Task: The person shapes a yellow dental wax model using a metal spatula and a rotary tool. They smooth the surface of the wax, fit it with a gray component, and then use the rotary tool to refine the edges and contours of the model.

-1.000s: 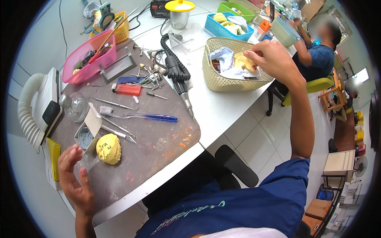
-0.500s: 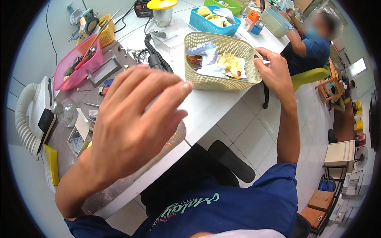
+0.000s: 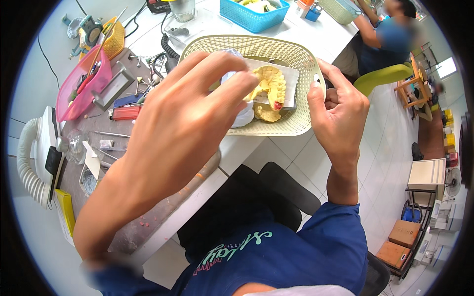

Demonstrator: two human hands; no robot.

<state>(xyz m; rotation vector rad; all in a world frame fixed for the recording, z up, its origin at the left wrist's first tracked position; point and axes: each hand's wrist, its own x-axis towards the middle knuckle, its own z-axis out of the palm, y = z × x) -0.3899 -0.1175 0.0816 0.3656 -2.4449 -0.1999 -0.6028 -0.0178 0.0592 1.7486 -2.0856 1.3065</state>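
Cream woven basket (image 3: pixel 301 126) at worktop (image 3: pixel 232 148) edge, holding yellow dental cast (image 3: pixel 271 86) on white paper. Left hand (image 3: pixel 182 123) spread wide over basket's left half, masking it. Right hand (image 3: pixel 340 118) gripping basket's right rim. Pink tray (image 3: pixel 74 96), red lighter (image 3: pixel 126 113) left of basket; blue basket (image 3: pixel 254 15) behind.

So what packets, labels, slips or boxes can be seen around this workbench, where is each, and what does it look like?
White paper slip: lies in the cream woven plastic basket, under the yellow dental cast; rectangular.
Small red flat box: on the grey bench mat left of the left hand; oblong.
Yellow flat packet: bench's near left edge; rectangular.
Brown cardboard boxes: floor, far right.
The right hand grips the basket rim.
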